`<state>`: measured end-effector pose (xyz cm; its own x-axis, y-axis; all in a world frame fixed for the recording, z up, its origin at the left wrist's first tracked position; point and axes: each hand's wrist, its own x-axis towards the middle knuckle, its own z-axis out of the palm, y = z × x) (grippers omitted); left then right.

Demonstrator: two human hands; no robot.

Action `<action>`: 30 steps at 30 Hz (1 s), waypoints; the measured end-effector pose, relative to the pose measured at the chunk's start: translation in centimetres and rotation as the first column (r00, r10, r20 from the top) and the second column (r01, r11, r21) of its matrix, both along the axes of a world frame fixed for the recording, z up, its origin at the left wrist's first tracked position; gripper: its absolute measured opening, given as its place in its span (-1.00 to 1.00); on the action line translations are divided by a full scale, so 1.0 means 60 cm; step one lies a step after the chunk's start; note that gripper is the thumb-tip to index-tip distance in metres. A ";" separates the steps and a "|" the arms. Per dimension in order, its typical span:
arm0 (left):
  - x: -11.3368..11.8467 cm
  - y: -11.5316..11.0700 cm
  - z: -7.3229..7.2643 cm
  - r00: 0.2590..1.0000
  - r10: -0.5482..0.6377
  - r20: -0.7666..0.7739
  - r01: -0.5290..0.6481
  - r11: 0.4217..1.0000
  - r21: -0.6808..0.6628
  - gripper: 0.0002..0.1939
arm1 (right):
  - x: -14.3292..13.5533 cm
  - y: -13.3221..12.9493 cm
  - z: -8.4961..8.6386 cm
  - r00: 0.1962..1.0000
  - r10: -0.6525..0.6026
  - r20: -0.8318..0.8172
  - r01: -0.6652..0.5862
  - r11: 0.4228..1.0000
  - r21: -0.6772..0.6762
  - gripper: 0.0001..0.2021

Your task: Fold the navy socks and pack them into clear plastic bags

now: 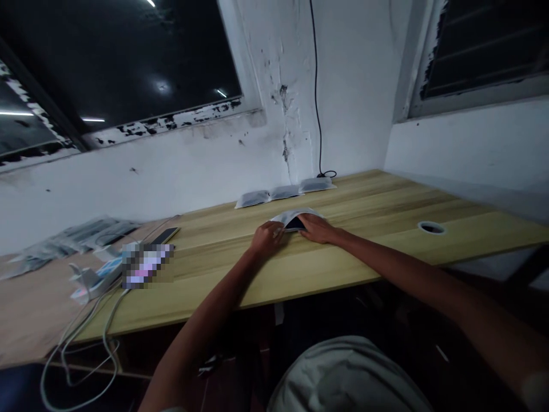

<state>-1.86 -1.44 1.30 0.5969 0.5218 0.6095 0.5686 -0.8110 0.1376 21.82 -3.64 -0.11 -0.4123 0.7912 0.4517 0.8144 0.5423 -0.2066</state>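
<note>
A frosted white plastic bag [283, 216] lies on the wooden table in front of me, its near side gaping. Something dark, perhaps folded cloth, shows in the opening [294, 224]. My left hand [267, 237] has its fingers curled at the bag's left corner, pinching the edge. At the right side, my right hand [316, 228] reaches into the opening, its fingertips hidden under the upper layer. I cannot make out whether those fingers hold the dark contents.
Three similar filled bags [283, 192] lie in a row near the wall. More flat bags [81, 236] are heaped at left. A power strip [100, 274] with looping cables, a lit phone [148, 266] and a dark phone [164, 236] lie nearer. The table has a round cable hole [432, 228] at right.
</note>
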 end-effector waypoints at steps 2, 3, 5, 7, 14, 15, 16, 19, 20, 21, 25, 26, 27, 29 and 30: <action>-0.001 0.001 -0.001 1.000 -0.023 0.020 0.024 0.999 -0.032 -0.79 | -0.004 0.001 0.003 0.999 -0.032 -0.001 0.032 0.999 -0.003 -0.55; -0.002 0.002 -0.001 0.999 -0.031 0.031 0.032 0.998 -0.054 -0.78 | -0.005 0.000 0.007 1.000 -0.026 -0.010 0.026 1.000 -0.015 -0.55; -0.004 0.006 0.000 0.997 -0.050 0.053 0.055 0.992 -0.111 -0.77 | -0.002 -0.002 0.018 0.999 0.018 -0.036 -0.020 0.998 -0.056 -0.58; -0.005 0.010 0.002 0.994 -0.076 0.084 0.090 0.981 -0.173 -0.76 | 0.007 -0.006 0.031 0.993 0.082 -0.081 -0.091 0.989 -0.118 -0.62; -0.003 0.012 0.017 0.977 -0.064 0.203 0.126 0.944 -0.305 -0.70 | 0.038 -0.015 0.064 0.829 0.162 -0.535 -0.345 0.901 -0.262 -0.62; -0.004 0.012 0.019 0.976 -0.044 0.214 0.112 0.943 -0.315 -0.69 | 0.040 -0.016 0.067 0.771 0.137 -0.621 -0.372 0.890 -0.265 -0.64; -0.006 0.012 0.020 0.974 -0.019 0.226 0.093 0.944 -0.318 -0.68 | 0.041 -0.016 0.070 0.694 0.100 -0.713 -0.398 0.878 -0.265 -0.64; -0.015 0.019 0.022 0.963 0.068 0.259 0.012 0.955 -0.296 -0.71 | 0.043 -0.018 0.078 0.365 -0.053 -0.930 -0.483 0.843 -0.237 -0.61; -0.019 0.022 0.022 0.959 0.103 0.265 -0.025 0.959 -0.282 -0.73 | 0.043 -0.019 0.082 0.263 -0.097 -0.960 -0.502 0.836 -0.222 -0.59; -0.023 0.026 0.021 0.954 0.138 0.265 -0.064 0.961 -0.268 -0.76 | 0.045 -0.019 0.085 0.183 -0.133 -0.974 -0.509 0.835 -0.210 -0.59; -0.037 0.035 0.024 0.943 0.266 0.201 -0.227 0.954 -0.197 -0.84 | 0.054 -0.016 0.094 0.044 -0.254 -0.966 -0.506 0.829 -0.241 -0.67; -0.039 0.035 0.027 0.940 0.300 0.164 -0.271 0.947 -0.174 -0.84 | 0.057 -0.015 0.095 0.031 -0.281 -0.959 -0.512 0.820 -0.257 -0.68; -0.042 0.034 0.030 0.932 0.341 0.120 -0.323 0.934 -0.150 -0.84 | 0.060 -0.014 0.095 0.026 -0.303 -0.953 -0.514 0.813 -0.272 -0.68; -0.045 0.029 0.038 0.883 0.468 0.026 -0.464 0.880 -0.103 -0.82 | 0.063 -0.014 0.093 0.031 -0.319 -0.947 -0.490 0.821 -0.293 -0.68; -0.047 0.025 0.041 0.838 0.546 -0.015 -0.545 0.834 -0.083 -0.81 | 0.063 -0.014 0.091 0.033 -0.313 -0.949 -0.464 0.836 -0.292 -0.66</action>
<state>-4.68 0.07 3.79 0.1957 0.8086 0.5549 0.9138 -0.3558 0.1961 25.59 -4.47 5.36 0.0189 0.9940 0.1077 -0.4074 0.1061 -0.9071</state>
